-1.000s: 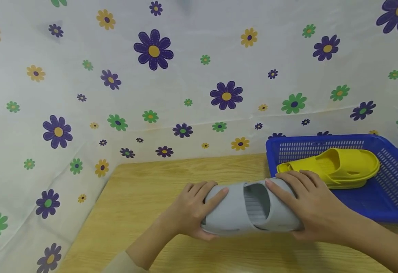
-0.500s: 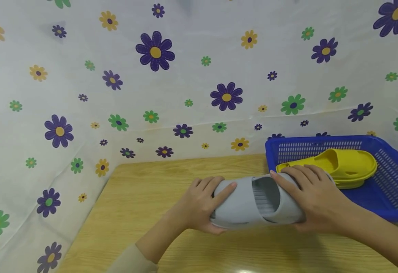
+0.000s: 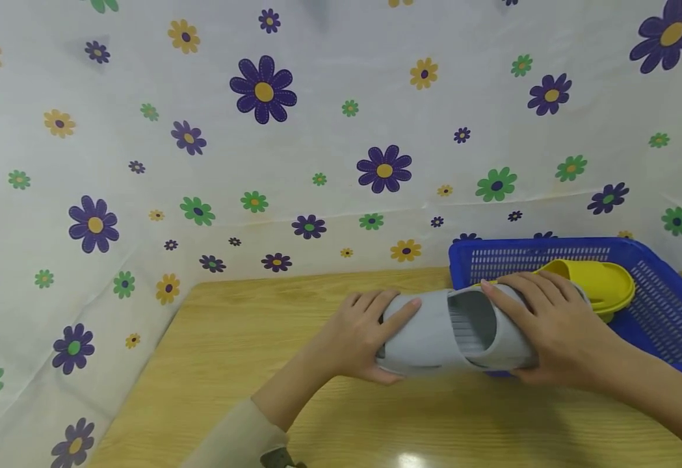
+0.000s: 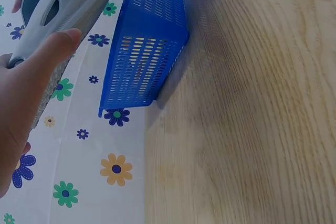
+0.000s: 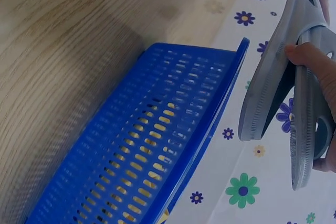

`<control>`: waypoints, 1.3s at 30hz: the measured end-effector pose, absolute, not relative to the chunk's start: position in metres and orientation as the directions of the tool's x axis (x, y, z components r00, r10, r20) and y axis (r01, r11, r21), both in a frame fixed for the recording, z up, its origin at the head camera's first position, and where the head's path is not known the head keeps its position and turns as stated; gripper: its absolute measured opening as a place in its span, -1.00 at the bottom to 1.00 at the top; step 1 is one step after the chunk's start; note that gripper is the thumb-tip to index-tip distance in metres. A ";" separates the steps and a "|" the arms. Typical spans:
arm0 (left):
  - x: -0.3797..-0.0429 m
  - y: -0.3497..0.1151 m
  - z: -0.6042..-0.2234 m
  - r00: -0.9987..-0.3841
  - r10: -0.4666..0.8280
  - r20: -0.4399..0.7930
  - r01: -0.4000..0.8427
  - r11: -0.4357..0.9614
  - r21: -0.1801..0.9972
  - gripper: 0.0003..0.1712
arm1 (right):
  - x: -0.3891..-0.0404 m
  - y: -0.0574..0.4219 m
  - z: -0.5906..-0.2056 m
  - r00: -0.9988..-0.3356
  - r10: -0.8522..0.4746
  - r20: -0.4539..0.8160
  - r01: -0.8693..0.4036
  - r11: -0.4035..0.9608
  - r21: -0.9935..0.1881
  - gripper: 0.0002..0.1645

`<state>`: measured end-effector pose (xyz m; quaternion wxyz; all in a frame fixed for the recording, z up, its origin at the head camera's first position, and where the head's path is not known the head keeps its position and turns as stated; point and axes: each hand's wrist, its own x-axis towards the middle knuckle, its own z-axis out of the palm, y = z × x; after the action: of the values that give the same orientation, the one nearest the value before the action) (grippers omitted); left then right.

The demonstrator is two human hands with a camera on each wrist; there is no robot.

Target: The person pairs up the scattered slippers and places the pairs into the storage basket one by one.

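Note:
A pair of light grey slippers [image 3: 425, 331], put together with one tucked into the other, is held up over the table. My left hand [image 3: 364, 339] grips their left end, fingers over the far side and thumb below. At the other end my right hand [image 3: 571, 338] has its fingers spread over the top slipper. Two separate soles of the grey slippers [image 5: 268, 77] show in the right wrist view, with the right thumb at the gap between them. Yellow slippers [image 3: 601, 284] lie in a blue basket [image 3: 460, 263], partly hidden behind the right hand.
The basket, with slotted walls, stands at the right back of the wooden table [image 3: 247, 325]. A white flower-printed sheet [image 3: 317, 130] hangs behind and at the left. In the left wrist view the basket's wall [image 4: 144, 61] rises beyond the grey slippers.
Both hands have carried the grey slippers to the right and slightly upward, so they now overlap the basket's front left corner and hide more of the yellow slippers.

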<state>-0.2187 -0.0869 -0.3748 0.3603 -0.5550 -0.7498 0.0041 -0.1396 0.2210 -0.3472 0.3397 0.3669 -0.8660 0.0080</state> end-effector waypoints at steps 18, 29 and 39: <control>-0.232 -0.051 -0.367 -0.177 0.874 0.452 0.822 0.383 -0.420 0.15 | -0.146 0.256 -0.350 -0.547 -0.594 0.590 -0.636 0.753 0.170 0.63; -0.233 -0.030 -0.371 -0.202 0.868 0.454 0.819 0.404 -0.407 0.16 | -0.161 0.284 -0.353 -0.442 -0.648 0.620 -0.713 0.673 0.195 0.47; -0.238 -0.008 -0.368 -0.280 0.892 0.354 0.818 0.414 -0.398 0.22 | -0.162 0.302 -0.356 -0.512 -0.616 0.599 -0.685 0.713 0.147 0.22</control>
<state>-0.2376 -0.0078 -0.3677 0.2686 -0.5367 -0.7969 0.0689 -0.1624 0.3019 -0.3561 0.3215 0.3747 -0.8679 0.0541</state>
